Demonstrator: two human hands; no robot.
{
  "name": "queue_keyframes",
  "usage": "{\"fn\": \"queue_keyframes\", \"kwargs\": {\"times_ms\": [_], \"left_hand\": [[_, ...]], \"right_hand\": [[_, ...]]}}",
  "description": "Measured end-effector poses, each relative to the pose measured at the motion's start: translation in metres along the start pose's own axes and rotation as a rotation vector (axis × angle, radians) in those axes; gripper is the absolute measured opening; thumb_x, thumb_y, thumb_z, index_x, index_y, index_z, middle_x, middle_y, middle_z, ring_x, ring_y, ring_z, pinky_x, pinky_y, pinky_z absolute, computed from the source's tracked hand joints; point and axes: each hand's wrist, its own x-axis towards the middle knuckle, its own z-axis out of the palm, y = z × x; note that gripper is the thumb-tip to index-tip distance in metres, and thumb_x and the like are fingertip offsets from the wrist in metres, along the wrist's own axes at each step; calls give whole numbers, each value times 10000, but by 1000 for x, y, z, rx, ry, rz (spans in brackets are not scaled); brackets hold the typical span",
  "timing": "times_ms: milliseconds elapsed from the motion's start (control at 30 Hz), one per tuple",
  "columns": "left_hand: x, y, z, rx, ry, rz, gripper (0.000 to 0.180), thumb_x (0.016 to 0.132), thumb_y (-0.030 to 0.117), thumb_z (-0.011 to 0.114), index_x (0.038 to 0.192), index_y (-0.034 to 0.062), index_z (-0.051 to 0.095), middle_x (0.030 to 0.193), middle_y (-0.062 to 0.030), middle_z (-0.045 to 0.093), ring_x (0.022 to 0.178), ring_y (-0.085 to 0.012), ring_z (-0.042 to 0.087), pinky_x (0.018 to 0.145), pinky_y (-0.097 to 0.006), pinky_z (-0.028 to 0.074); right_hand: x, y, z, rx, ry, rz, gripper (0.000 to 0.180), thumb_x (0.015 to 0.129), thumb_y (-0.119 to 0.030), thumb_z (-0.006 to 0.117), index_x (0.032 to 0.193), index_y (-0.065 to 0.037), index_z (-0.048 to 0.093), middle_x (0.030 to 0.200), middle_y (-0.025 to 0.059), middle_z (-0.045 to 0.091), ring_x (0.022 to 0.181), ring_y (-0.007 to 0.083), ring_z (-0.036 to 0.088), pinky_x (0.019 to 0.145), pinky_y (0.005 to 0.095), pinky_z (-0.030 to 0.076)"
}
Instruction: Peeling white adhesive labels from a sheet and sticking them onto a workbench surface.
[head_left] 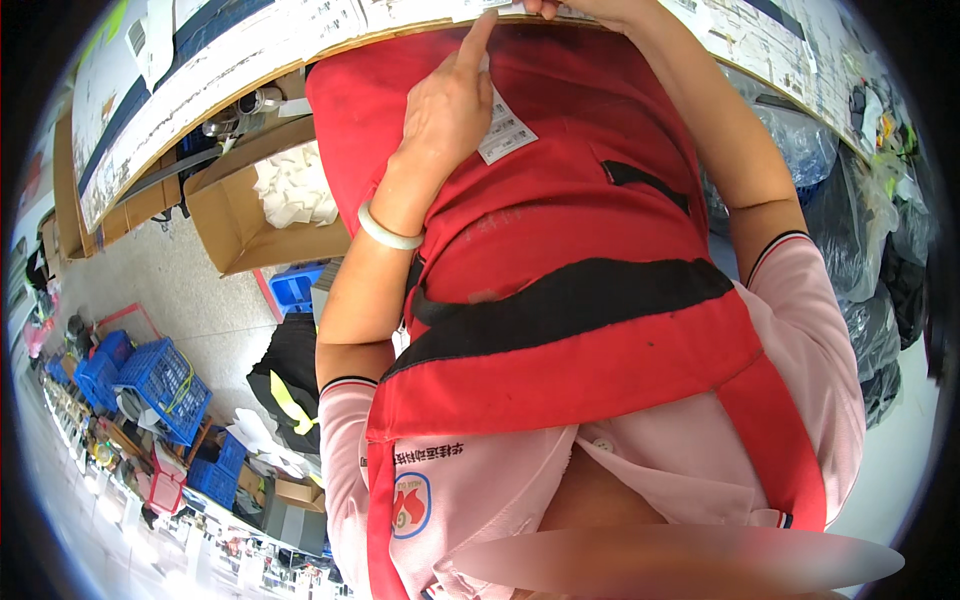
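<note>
White label strip (508,135) hangs by left hand (447,112), forefinger extended, grip unclear, and is best kept untwisted; right hand (602,8) at tabletop (250,48) edge, grip also unclear.

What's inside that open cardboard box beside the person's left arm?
Crumpled white pieces, maybe cloth or paper, are heaped in the cardboard box. Anything beneath is covered, and the red apron hides one side.

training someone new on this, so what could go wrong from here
The white printed sheet hangs below the edge of the table beside the left hand, over the red apron, so it might crease or slip down. The pale bangle on that arm could knock the table if the arm moves forward.
</note>
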Motion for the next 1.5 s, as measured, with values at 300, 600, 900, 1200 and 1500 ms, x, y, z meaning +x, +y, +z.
{"fn": "queue_keyframes", "kwargs": {"times_ms": [300,600,900,1200,1500], "left_hand": [[1,-8,6,-74,-1,2,689,850,70,576,1468,200,301,913,-260,639,823,-435,625,720,-500,503],[0,-8,7,-65,5,1,695,844,58,581,1464,207,304,888,-254,637,800,-433,622,712,-500,505],[-1,-10,13,-196,88,76,667,855,50,590,1454,193,335,808,-252,618,752,-435,611,668,-483,481],[-8,-13,7,-634,53,-118,269,870,52,628,1136,73,666,902,-115,690,755,-121,615,689,-261,503],[-1,-10,-5,-1027,140,-232,174,925,110,634,1053,22,712,944,-9,701,846,-49,588,763,-203,471]], "right_hand": [[-24,-39,1,-164,27,-102,175,847,-120,643,771,37,661,581,54,601,488,94,544,465,234,449],[-39,-67,2,-303,89,-206,158,844,-113,646,800,38,666,597,52,604,513,96,549,482,237,460],[-21,-36,-6,61,87,-224,177,916,-146,636,873,24,665,652,30,607,535,80,545,496,213,465],[-16,20,0,377,109,-48,170,937,-170,614,885,-11,645,663,25,603,537,88,552,503,201,442],[-29,35,11,950,-166,7,141,963,-157,571,952,-27,625,757,10,622,620,80,579,550,199,466]]}}
